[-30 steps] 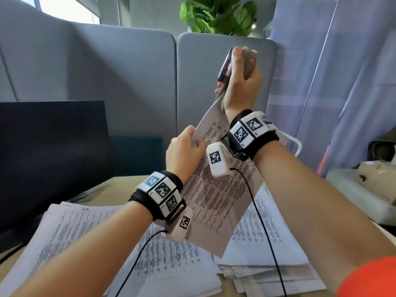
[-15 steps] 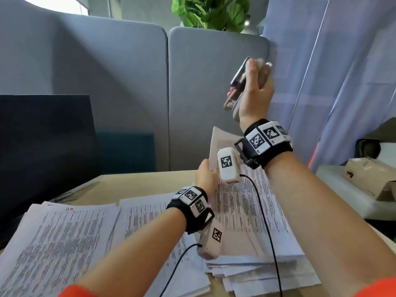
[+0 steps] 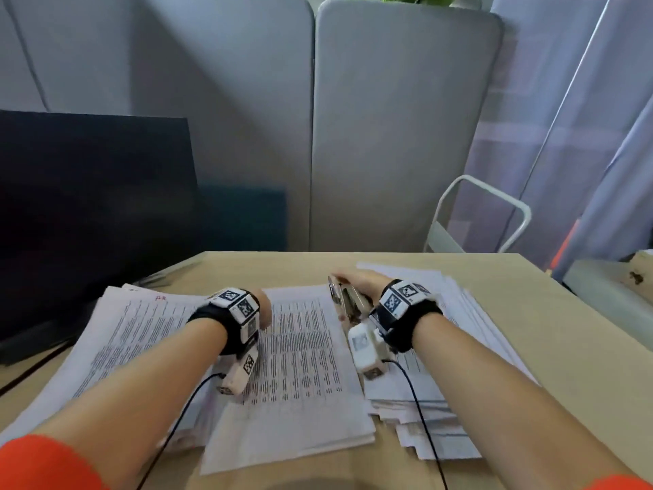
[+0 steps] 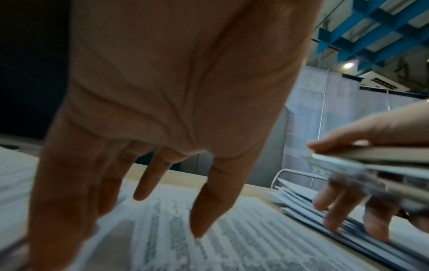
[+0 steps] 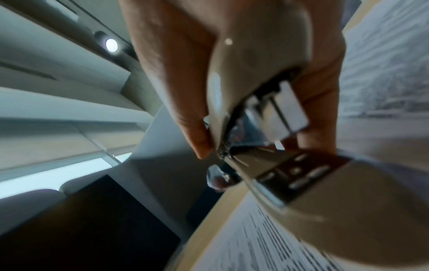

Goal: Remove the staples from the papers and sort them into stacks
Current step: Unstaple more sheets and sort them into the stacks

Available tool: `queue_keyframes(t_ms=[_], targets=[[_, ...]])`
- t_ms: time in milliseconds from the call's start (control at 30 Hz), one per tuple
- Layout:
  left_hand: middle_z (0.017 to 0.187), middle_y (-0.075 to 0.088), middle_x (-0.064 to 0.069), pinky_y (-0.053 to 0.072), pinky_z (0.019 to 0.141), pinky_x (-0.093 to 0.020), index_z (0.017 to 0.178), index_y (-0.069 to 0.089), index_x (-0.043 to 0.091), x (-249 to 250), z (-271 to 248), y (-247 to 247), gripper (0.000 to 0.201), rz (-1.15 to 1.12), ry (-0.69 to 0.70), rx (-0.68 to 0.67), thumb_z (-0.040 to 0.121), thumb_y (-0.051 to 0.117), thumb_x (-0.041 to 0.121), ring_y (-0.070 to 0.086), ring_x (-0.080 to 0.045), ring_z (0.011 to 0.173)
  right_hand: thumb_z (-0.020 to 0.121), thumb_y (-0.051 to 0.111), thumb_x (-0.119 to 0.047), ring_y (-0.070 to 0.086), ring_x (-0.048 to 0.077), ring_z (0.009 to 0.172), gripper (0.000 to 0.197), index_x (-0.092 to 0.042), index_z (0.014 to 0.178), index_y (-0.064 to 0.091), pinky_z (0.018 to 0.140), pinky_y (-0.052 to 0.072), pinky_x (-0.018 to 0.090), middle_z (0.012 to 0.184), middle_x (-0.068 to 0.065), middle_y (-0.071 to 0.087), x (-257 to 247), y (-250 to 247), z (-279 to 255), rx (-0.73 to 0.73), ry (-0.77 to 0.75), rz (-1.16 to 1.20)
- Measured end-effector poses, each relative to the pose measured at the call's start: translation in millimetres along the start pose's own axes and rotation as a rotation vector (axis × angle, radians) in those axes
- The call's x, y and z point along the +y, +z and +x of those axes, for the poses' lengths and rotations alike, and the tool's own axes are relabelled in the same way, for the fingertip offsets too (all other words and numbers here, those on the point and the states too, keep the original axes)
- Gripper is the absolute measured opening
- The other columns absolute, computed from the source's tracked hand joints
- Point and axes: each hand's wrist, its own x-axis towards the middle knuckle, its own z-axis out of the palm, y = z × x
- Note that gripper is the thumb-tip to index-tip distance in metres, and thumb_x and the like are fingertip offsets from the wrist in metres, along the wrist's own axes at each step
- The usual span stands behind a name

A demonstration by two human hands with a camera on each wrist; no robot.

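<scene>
Gripping a stapler [image 3: 348, 299] in the curled right hand [image 3: 364, 281], low over the rightmost paper stack [image 3: 470, 323]; left hand [image 4: 162, 110] spread flat with straight fingers [image 4: 206, 210] on the middle stack [image 3: 300, 366]. Reaching forward with both forearms, wrists banded with marker tags. Lying beyond on the desk [image 3: 551, 330]: a third stack [image 3: 123, 334] left, then a dark monitor [image 3: 88, 206] and grey partitions [image 3: 388, 136].

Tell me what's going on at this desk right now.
A person is sorting printed papers on a wooden desk. The left hand hovers open, fingers spread, over the middle stack. The right hand grips a staple remover low over the right stack. A third stack lies left, by a dark monitor.
</scene>
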Motion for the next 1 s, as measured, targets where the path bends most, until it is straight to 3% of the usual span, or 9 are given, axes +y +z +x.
queue_keyframes(t_ms=[100, 233, 333, 433, 533, 633, 733, 833, 1000], targets=[[0.134, 0.054, -0.008, 0.042, 0.093, -0.030, 0.130, 0.055, 0.006, -18, -2, 6, 0.043, 0.038, 0.014, -0.003, 0.098, 0.049, 0.034, 0.052, -0.023, 0.123, 0.091, 0.058, -0.045, 0.063, 0.029, 0.063, 0.035, -0.010, 0.089, 0.058, 0.077, 0.055, 0.045, 0.073, 0.011, 0.065, 2, 22, -12, -0.030, 0.094, -0.029], [0.140, 0.051, -0.011, 0.042, 0.090, -0.030, 0.135, 0.049, 0.005, -17, -4, 10, 0.045, -0.110, -0.008, 0.036, 0.100, 0.046, 0.033, 0.051, -0.023, 0.120, 0.084, 0.060, -0.058, 0.068, 0.034, 0.090, 0.050, -0.010, 0.098, 0.061, 0.093, 0.053, 0.049, 0.101, 0.014, 0.071, 8, 31, 1, -0.056, 0.144, -0.137], [0.138, 0.050, -0.013, 0.041, 0.098, -0.029, 0.136, 0.047, 0.003, -18, 8, 12, 0.042, -0.168, -0.048, 0.043, 0.102, 0.039, 0.027, 0.050, -0.023, 0.123, 0.088, 0.058, -0.055, 0.067, 0.034, 0.088, 0.044, -0.011, 0.096, 0.058, 0.090, 0.054, 0.048, 0.111, 0.016, 0.069, 7, 33, -4, -0.074, 0.137, -0.155], [0.106, 0.057, -0.011, 0.042, 0.085, -0.030, 0.119, 0.056, 0.003, -17, 24, 21, 0.033, -0.182, -0.043, 0.036, 0.101, 0.038, 0.025, 0.054, -0.024, 0.103, 0.095, 0.056, -0.045, 0.069, 0.030, 0.066, 0.031, -0.014, 0.090, 0.053, 0.069, 0.059, 0.040, 0.100, 0.017, 0.068, 9, 29, -8, -0.073, 0.148, -0.101], [0.075, 0.048, -0.004, 0.042, 0.081, -0.031, 0.111, 0.059, 0.004, -16, 30, 27, 0.031, -0.156, -0.079, 0.075, 0.100, 0.042, 0.028, 0.050, -0.025, 0.091, 0.094, 0.055, -0.048, 0.065, 0.024, 0.078, 0.031, -0.020, 0.082, 0.051, 0.084, 0.056, 0.036, 0.101, 0.009, 0.066, 10, 30, -3, -0.040, 0.139, -0.233], [0.119, 0.060, -0.013, 0.040, 0.097, -0.036, 0.124, 0.057, 0.010, -9, 28, 28, 0.047, -0.320, -0.122, 0.082, 0.100, 0.035, 0.045, 0.053, -0.029, 0.115, 0.096, 0.051, -0.046, 0.049, 0.009, 0.072, 0.031, -0.025, 0.074, 0.046, 0.082, 0.047, 0.027, 0.083, -0.005, 0.051, 9, 38, 1, -0.007, 0.076, -0.369], [0.141, 0.046, -0.016, 0.038, 0.103, -0.040, 0.139, 0.044, 0.006, -5, 28, 31, 0.073, -0.495, -0.200, 0.147, 0.092, 0.040, 0.062, 0.045, -0.033, 0.127, 0.093, 0.054, -0.049, 0.060, 0.020, 0.087, 0.029, -0.020, 0.092, 0.057, 0.092, 0.051, 0.035, 0.097, 0.002, 0.061, 10, 48, 3, -0.047, 0.090, -0.403], [0.151, 0.030, -0.019, 0.034, 0.108, -0.040, 0.148, 0.020, 0.000, -10, 29, 33, 0.092, -0.683, -0.277, 0.122, 0.087, 0.053, 0.060, 0.038, -0.035, 0.134, 0.098, 0.049, -0.045, 0.061, 0.015, 0.073, 0.032, -0.016, 0.106, 0.057, 0.058, 0.048, 0.017, 0.095, 0.004, 0.063, 9, 47, -9, -0.025, 0.052, -0.476], [0.137, 0.050, -0.012, 0.039, 0.088, -0.029, 0.131, 0.052, 0.008, -24, 15, 19, 0.048, -0.680, -0.185, 0.052, 0.093, 0.053, 0.038, 0.050, -0.029, 0.123, 0.097, 0.049, -0.047, 0.056, 0.022, 0.073, 0.046, -0.013, 0.127, 0.055, 0.064, 0.047, 0.029, 0.114, 0.011, 0.062, 9, 51, -21, -0.010, 0.050, -0.454]])
